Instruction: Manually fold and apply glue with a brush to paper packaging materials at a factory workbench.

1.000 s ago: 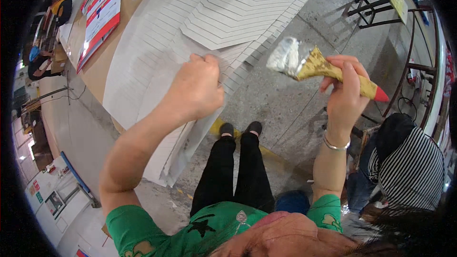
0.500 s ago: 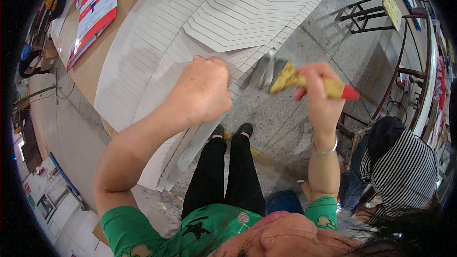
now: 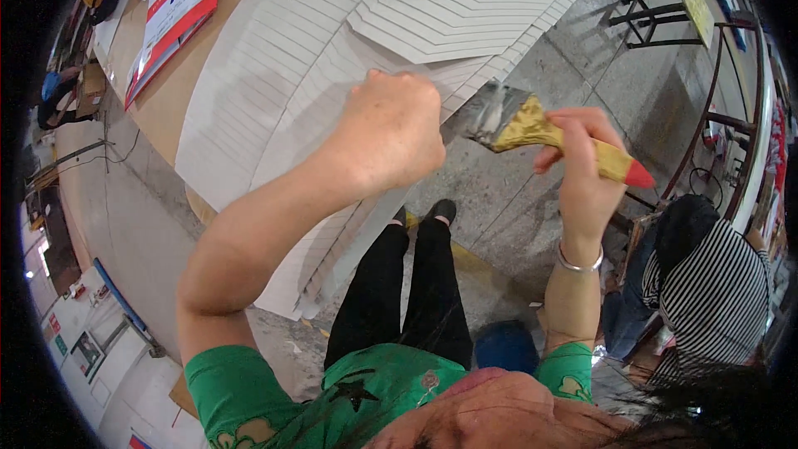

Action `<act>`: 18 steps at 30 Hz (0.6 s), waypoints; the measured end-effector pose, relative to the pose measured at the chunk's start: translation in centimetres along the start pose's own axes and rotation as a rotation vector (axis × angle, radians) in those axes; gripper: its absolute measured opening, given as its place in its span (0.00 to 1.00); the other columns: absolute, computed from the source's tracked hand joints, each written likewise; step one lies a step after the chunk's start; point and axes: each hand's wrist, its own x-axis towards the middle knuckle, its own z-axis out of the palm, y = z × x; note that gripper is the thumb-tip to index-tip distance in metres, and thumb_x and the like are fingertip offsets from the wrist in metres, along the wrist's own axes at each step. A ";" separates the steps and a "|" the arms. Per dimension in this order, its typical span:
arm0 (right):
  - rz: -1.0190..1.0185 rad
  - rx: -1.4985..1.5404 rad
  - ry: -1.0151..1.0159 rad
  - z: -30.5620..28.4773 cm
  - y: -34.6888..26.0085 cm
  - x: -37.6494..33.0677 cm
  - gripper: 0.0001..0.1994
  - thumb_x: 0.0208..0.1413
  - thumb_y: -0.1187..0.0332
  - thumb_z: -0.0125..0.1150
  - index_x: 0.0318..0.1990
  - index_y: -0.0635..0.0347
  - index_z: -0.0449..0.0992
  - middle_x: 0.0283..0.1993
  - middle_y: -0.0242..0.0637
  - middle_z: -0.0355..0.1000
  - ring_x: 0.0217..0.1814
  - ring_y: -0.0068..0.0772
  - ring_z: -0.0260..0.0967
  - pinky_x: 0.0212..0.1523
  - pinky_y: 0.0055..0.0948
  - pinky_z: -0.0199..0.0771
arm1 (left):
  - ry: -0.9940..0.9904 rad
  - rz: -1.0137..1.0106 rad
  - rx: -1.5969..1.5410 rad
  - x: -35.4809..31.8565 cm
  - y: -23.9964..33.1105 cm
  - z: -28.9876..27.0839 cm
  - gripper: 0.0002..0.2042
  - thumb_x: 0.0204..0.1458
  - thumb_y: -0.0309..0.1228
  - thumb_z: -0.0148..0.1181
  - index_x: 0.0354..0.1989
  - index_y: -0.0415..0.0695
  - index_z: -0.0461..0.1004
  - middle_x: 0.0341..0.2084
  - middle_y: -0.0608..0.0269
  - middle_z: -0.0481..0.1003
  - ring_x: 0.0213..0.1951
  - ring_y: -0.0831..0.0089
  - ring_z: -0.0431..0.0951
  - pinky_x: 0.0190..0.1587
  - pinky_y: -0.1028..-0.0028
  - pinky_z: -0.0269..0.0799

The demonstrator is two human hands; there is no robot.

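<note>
A wide flat paintbrush [image 3: 519, 123] with a yellow, red-tipped handle is gripped in my right hand [image 3: 586, 154]. Its grey bristle end points left, past the edge of the paper sheets and over the floor. My left hand [image 3: 391, 129] is a closed fist, back upward, at the near right edge of the layered white sheets [image 3: 274, 108]; what its fingers hold, if anything, is hidden. The sheets overlap in staggered rows, so their edges make many thin parallel lines. On top lies a separate angled stack of sheets [image 3: 432, 25].
Red-and-white printed packs [image 3: 179, 12] lie on the tan tabletop [image 3: 154, 129] to the left. A stool [image 3: 665, 17] stands at the far right. Close on my right is a person in a striped top [image 3: 715, 299]. A blue round object [image 3: 503, 345] sits beside my legs.
The view has shifted, so nearly everything sits a little further right. My right hand still grips the paintbrush, now less blurred. My left fist stays at the sheets' edge.
</note>
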 end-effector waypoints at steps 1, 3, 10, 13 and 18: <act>0.004 0.000 0.006 -0.3 0.8 -0.9 0.04 0.49 0.77 0.56 0.25 0.68 0.72 0.30 0.38 0.71 0.20 0.22 0.67 0.22 0.19 0.67 | -0.006 0.004 0.002 0.0 0.1 0.2 0.11 0.39 0.23 0.52 0.28 0.24 0.67 0.24 0.34 0.72 0.31 0.45 0.75 0.39 0.60 0.72; -0.195 -0.234 -0.306 -0.9 2.5 -2.8 0.04 0.51 0.77 0.53 0.27 0.69 0.72 0.31 0.38 0.71 0.20 0.21 0.67 0.21 0.18 0.66 | 0.049 0.016 0.015 0.3 -0.1 0.8 0.10 0.39 0.23 0.52 0.26 0.25 0.68 0.22 0.36 0.73 0.31 0.46 0.75 0.39 0.61 0.72; -0.052 -0.127 -0.182 0.1 1.6 -4.0 0.03 0.46 0.78 0.56 0.24 0.67 0.72 0.28 0.38 0.71 0.22 0.24 0.67 0.23 0.21 0.65 | 0.132 0.059 0.028 0.2 -0.6 1.2 0.08 0.36 0.23 0.52 0.21 0.27 0.70 0.21 0.36 0.72 0.29 0.46 0.75 0.36 0.59 0.72; -0.167 -0.216 -0.316 0.2 1.6 -5.2 0.04 0.48 0.77 0.55 0.24 0.68 0.71 0.29 0.39 0.71 0.20 0.22 0.67 0.20 0.19 0.64 | 0.095 0.036 0.026 0.3 -0.4 1.0 0.07 0.35 0.24 0.52 0.17 0.29 0.70 0.18 0.37 0.71 0.26 0.47 0.75 0.34 0.59 0.71; -0.120 -0.183 -0.222 0.1 1.9 -5.7 0.03 0.45 0.79 0.56 0.23 0.67 0.71 0.28 0.41 0.72 0.23 0.25 0.68 0.25 0.22 0.66 | 0.035 0.013 0.028 0.3 0.3 0.6 0.08 0.34 0.24 0.50 0.16 0.29 0.72 0.18 0.36 0.71 0.27 0.47 0.75 0.35 0.60 0.72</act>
